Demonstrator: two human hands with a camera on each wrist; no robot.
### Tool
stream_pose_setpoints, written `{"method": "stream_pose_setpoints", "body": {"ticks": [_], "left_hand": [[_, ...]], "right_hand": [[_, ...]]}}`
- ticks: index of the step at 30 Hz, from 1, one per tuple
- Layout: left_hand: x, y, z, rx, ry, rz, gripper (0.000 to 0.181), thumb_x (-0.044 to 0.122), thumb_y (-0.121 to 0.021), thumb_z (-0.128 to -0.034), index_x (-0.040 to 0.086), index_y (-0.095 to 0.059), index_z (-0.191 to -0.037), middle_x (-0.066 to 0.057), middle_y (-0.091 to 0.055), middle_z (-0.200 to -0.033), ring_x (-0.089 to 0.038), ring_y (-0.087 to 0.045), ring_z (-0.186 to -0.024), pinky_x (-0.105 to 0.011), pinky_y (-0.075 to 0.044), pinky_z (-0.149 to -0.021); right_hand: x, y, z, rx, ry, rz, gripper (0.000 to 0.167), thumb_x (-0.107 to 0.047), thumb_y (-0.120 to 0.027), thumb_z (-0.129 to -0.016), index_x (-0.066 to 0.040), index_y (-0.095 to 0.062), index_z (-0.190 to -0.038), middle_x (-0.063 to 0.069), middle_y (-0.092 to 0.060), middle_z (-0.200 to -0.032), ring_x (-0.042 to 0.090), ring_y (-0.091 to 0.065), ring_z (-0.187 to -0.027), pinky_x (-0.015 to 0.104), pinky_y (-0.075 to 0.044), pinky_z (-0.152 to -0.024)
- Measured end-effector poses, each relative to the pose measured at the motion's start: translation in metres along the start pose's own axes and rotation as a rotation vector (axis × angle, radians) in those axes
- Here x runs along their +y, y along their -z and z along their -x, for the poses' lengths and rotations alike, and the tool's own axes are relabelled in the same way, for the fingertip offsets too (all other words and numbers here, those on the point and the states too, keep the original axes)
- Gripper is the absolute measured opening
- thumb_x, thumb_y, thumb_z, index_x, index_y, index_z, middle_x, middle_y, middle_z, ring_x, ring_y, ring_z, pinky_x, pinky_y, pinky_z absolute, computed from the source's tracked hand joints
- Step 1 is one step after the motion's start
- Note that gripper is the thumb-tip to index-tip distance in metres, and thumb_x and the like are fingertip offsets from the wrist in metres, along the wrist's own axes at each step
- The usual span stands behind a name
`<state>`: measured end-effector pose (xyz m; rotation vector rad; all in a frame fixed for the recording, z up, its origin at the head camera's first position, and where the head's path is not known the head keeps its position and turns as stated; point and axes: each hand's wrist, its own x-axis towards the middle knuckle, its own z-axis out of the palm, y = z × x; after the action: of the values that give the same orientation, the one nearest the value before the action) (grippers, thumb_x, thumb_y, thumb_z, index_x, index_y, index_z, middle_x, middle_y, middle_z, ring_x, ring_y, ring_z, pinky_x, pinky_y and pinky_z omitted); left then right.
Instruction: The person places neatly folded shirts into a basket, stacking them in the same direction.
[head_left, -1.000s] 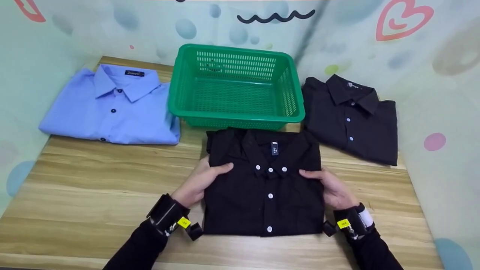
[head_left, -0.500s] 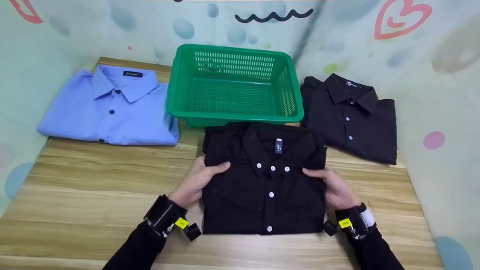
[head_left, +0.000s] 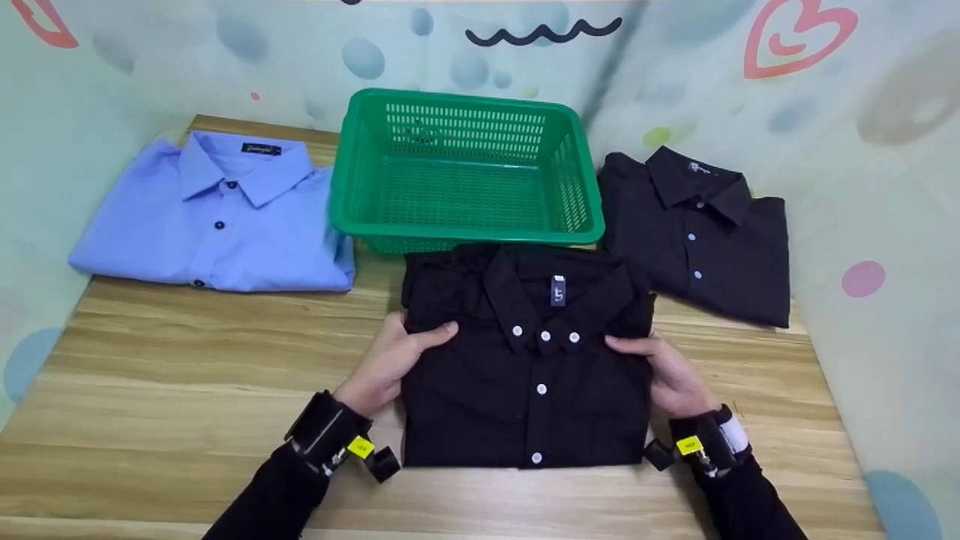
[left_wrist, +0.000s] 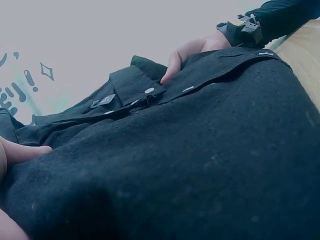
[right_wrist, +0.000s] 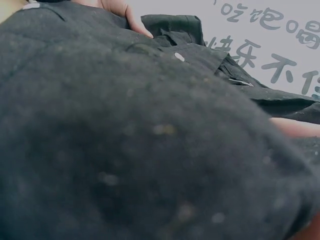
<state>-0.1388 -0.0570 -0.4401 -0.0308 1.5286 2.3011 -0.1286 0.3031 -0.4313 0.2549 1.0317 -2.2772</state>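
A folded black shirt (head_left: 465, 390) with white buttons and a button-down collar lies front up between my two hands. My left hand (head_left: 390, 360) grips its left edge, thumb on top and fingers hidden beneath. Opposite, my right hand (head_left: 671, 375) holds the right edge the same way, thumb over the cloth. In the left wrist view the shirt (left_wrist: 200, 150) fills most of the picture, with the left thumb (left_wrist: 27, 152) lying on it. The right wrist view shows the cloth (right_wrist: 125, 125) close up and blurred. The shirt's upper edge overlaps the near base of the green basket.
Behind the shirt stands a green plastic basket (head_left: 465, 237) with nothing in it. A folded blue shirt (head_left: 161, 232) lies to its left, a second folded black shirt (head_left: 739, 262) to its right. A patterned wall sheet (head_left: 675, 82) encloses the wooden table (head_left: 187, 420).
The collar end of the held shirt has risen slightly toward the basket, and its upper right corner has spread outward. Both hands keep their grip. The whole view has shifted a little.
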Motion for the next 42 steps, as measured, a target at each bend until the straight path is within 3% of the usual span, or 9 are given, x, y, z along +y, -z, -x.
{"method": "stream_pose_setpoints", "body": {"ticks": [6,13,17,23,28,33,38,42], "left_hand": [[0.001,0.0,0.001,-0.005,-0.018,0.014,0.031,0.008,-0.076,-0.0867,-0.005,-0.062,-0.112,-0.021,-0.068,-0.104,-0.032,-0.068,-0.092,-0.042,-0.055,-0.082],[0.004,-0.001,0.003,-0.031,-0.049,0.07,0.036,0.007,-0.079,-0.0839,-0.002,-0.063,-0.115,-0.02,-0.068,-0.109,-0.032,-0.066,-0.097,-0.042,-0.054,-0.085],[0.007,0.0,0.004,-0.052,-0.065,0.123,0.038,0.002,-0.079,-0.0828,0.0,-0.062,-0.117,-0.02,-0.067,-0.113,-0.032,-0.065,-0.1,-0.043,-0.053,-0.087],[0.012,0.001,0.0,-0.061,-0.086,0.12,0.037,0.002,-0.08,-0.081,-0.002,-0.063,-0.114,-0.021,-0.066,-0.112,-0.033,-0.065,-0.1,-0.043,-0.053,-0.086],[0.015,0.004,-0.004,-0.022,-0.088,0.108,0.036,0.004,-0.081,-0.0807,-0.003,-0.064,-0.112,-0.021,-0.066,-0.11,-0.033,-0.065,-0.098,-0.043,-0.054,-0.085],[0.018,0.007,-0.008,0.001,-0.125,0.115,0.04,0.003,-0.08,-0.0816,-0.002,-0.063,-0.117,-0.02,-0.065,-0.113,-0.031,-0.064,-0.1,-0.043,-0.052,-0.088],[0.025,0.012,-0.011,0.058,-0.162,0.06,0.037,0.005,-0.08,-0.0821,-0.004,-0.064,-0.114,-0.019,-0.067,-0.11,-0.03,-0.065,-0.098,-0.042,-0.053,-0.086],[0.034,0.014,-0.014,0.12,-0.211,-0.029,0.036,0.008,-0.082,-0.0815,-0.004,-0.064,-0.111,-0.017,-0.068,-0.107,-0.029,-0.066,-0.096,-0.04,-0.054,-0.085]], "right_hand": [[0.0,0.001,0.002,-0.037,0.053,0.025,0.031,0.009,-0.043,-0.099,-0.003,-0.059,-0.122,0.017,-0.065,-0.118,0.033,-0.063,-0.107,0.044,-0.05,-0.093],[-0.003,0.0,0.004,-0.139,0.14,0.01,0.038,0.016,-0.036,-0.098,-0.001,-0.054,-0.126,0.018,-0.062,-0.122,0.034,-0.062,-0.11,0.044,-0.049,-0.094],[-0.004,0.0,0.004,-0.14,0.165,0.026,0.038,0.016,-0.039,-0.097,-0.003,-0.055,-0.125,0.017,-0.062,-0.121,0.033,-0.062,-0.109,0.044,-0.049,-0.095],[-0.009,-0.002,0.003,-0.131,0.181,0.073,0.035,0.015,-0.043,-0.096,-0.003,-0.058,-0.122,0.015,-0.064,-0.118,0.031,-0.063,-0.106,0.042,-0.051,-0.092],[-0.015,-0.01,-0.004,-0.089,0.183,0.083,0.036,0.014,-0.045,-0.096,-0.004,-0.058,-0.124,0.015,-0.064,-0.119,0.032,-0.063,-0.107,0.044,-0.051,-0.092],[-0.024,-0.021,-0.009,-0.1,0.17,0.095,0.033,0.013,-0.043,-0.098,-0.001,-0.061,-0.122,0.017,-0.065,-0.117,0.032,-0.064,-0.105,0.043,-0.052,-0.09],[-0.034,-0.037,-0.016,-0.062,0.207,0.206,0.025,0.011,-0.052,-0.096,0.002,-0.065,-0.114,0.018,-0.067,-0.109,0.03,-0.067,-0.098,0.041,-0.055,-0.083],[-0.042,-0.052,-0.025,0.042,0.302,0.349,0.02,0.01,-0.066,-0.089,0.003,-0.067,-0.107,0.015,-0.069,-0.102,0.027,-0.068,-0.09,0.039,-0.057,-0.077]]}}
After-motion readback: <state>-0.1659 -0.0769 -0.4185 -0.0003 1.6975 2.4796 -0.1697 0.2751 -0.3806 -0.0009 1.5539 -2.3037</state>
